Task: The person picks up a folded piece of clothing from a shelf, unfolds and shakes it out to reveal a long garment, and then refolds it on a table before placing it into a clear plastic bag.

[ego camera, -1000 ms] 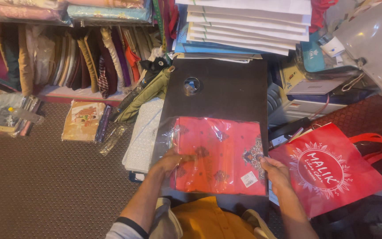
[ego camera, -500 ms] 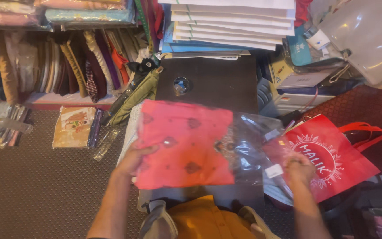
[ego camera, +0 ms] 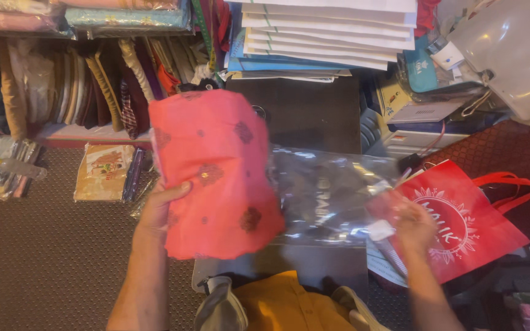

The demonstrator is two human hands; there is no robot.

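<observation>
My left hand (ego camera: pixel 157 208) grips the lower left edge of a folded pink-red cloth (ego camera: pixel 216 171) with dark motifs, held up in front of me above a dark board (ego camera: pixel 305 113). My right hand (ego camera: pixel 413 225) holds the end of a clear plastic sleeve (ego camera: pixel 326 196), which stretches leftward to the cloth. The cloth is outside the sleeve and partly covers its left end. Motion blurs my right hand.
A red carry bag (ego camera: pixel 461 227) lies right of my right hand. Stacked white and blue folded fabric (ego camera: pixel 326 37) sits behind the board. Rolled cloths (ego camera: pixel 75 86) fill a shelf at left, with packaged fabric (ego camera: pixel 102 171) on the brown carpet. A grey bag (ego camera: pixel 510 55) sits at top right.
The cloth has come out of the plastic sleeve and moved left and up in my left hand. My right hand drew the empty sleeve to the right.
</observation>
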